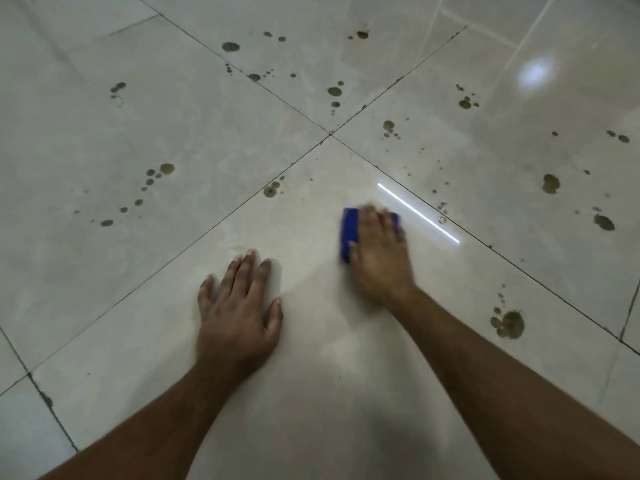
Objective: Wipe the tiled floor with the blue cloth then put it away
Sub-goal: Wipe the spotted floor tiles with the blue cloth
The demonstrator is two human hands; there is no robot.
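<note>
A folded blue cloth [350, 233] lies on the pale tiled floor [311, 358] just right of centre. My right hand [379, 252] lies flat on top of it, fingers straight, pressing it onto the tile; the hand is motion-blurred and covers most of the cloth. My left hand [239, 306] rests flat on the same tile to the left, fingers spread, holding nothing. Dark olive-brown spots [509, 323] dot the tiles around this one.
Dark grout lines cross at a joint [330, 134] ahead of my hands. More stain clusters lie at far left [162, 171], far centre [334, 91] and right [550, 183]. A bright light streak [417, 213] reflects beside the cloth.
</note>
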